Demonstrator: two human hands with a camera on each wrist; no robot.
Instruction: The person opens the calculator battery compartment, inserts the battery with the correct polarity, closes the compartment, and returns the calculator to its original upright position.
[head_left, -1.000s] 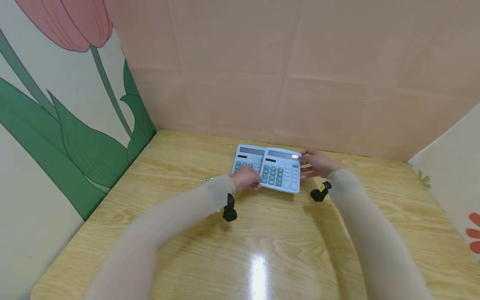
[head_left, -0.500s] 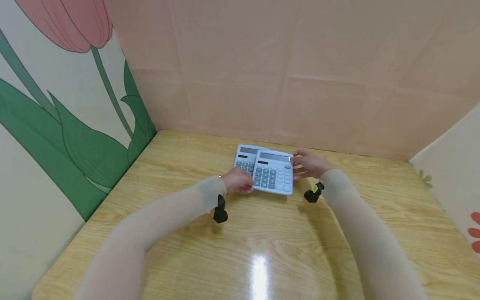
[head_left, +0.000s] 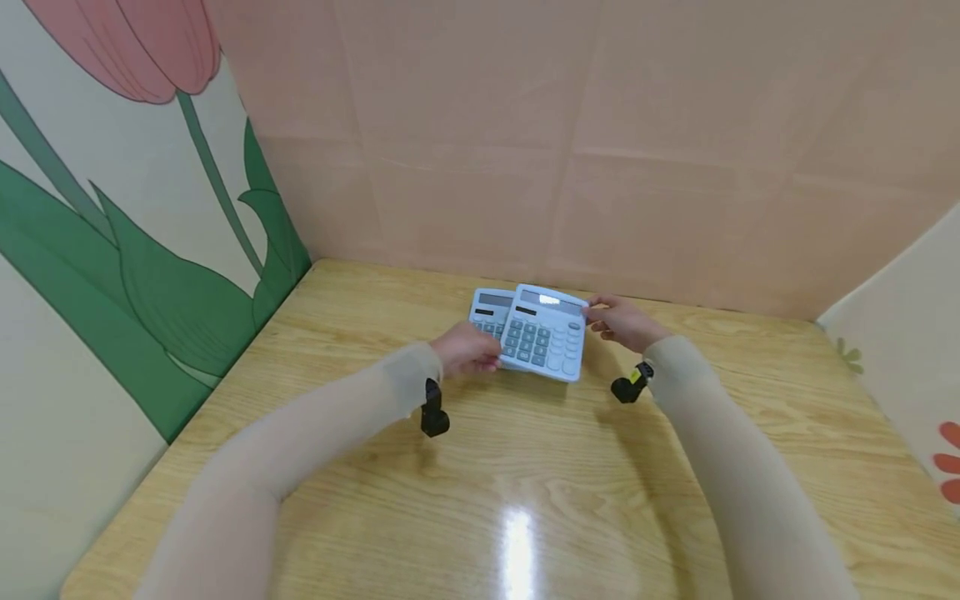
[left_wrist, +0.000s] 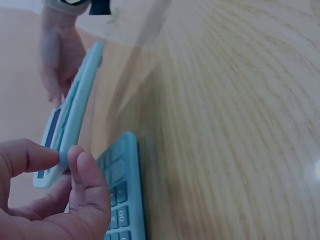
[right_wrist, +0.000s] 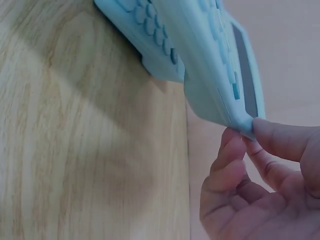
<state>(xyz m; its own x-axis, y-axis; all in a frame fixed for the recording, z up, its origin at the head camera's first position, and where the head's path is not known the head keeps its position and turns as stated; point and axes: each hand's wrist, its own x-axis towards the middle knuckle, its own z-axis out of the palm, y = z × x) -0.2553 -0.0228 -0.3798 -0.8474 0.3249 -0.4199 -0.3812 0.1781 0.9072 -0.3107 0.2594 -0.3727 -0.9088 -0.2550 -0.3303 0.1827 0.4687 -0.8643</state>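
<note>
Two light blue calculators are in the head view. One calculator (head_left: 487,308) lies on the table with its right part covered. The other calculator (head_left: 542,335) is held raised and slanted over it, keys facing up. My left hand (head_left: 467,347) pinches the lower left edge of the raised one between thumb and fingers, as the left wrist view also shows. At its upper right corner, my right hand (head_left: 628,323) pinches it with thumb and fingertips. In the right wrist view a gap separates the raised calculator (right_wrist: 207,65) from the lying one (right_wrist: 150,37).
The wooden table (head_left: 480,467) meets a pink wall covering (head_left: 450,167) close behind the calculators. A tulip-printed panel (head_left: 195,292) bounds the left side, and a pale panel (head_left: 915,350) the right. A black wrist camera (head_left: 433,410) hangs under the left wrist.
Both hands have shifted left with the held calculator, which now covers more of the lying one. Over the last half second its top edge has risen and the calculator has turned slightly clockwise.
</note>
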